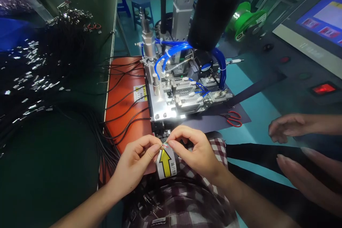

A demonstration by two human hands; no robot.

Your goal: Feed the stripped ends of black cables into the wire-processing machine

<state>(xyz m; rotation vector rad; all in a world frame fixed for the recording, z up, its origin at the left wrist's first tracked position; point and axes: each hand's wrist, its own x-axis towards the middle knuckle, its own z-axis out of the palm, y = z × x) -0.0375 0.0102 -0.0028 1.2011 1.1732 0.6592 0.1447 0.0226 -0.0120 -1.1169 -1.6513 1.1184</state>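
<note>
Between my fingertips are thin coloured wires (165,145), red and green among them, with their ends fanned out. My left hand (136,160) pinches them from one side, thumb against forefinger. From the other side my right hand (197,151) pinches the wire tips. Just below lies a white label with a yellow arrow (165,164). Directly ahead of both hands stands a metal machine (171,103) with blue air hoses (176,48). Several black cables (128,124) run from its left edge across an orange surface (117,108).
A large pile of black cables (58,53) covers the left table. Red-handled scissors (234,118) lie right of the machine. A co-worker's hands (288,127) reach in from the right, below a control panel (304,57). A black cylinder (213,17) hangs overhead; a green spool (243,21) stands behind.
</note>
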